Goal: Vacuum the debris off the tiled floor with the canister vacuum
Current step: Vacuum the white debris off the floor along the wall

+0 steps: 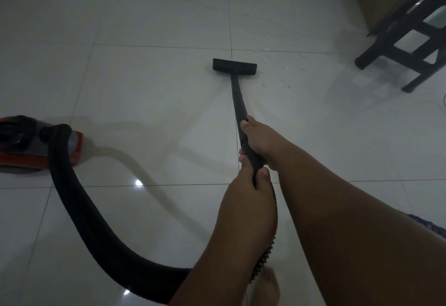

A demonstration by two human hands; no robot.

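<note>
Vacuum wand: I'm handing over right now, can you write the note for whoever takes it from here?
Left hand: grips the wand at its near end.
Right hand: grips the wand just ahead of the left.
Floor head: flat on the tiled floor, straight ahead. Red canister is at the left, and its hose loops back toward the hands.
Done: cannot tell how much is cleared.
Left: pale debris lies right of the head, toward the dark stool. Probably sweep there next.
</note>
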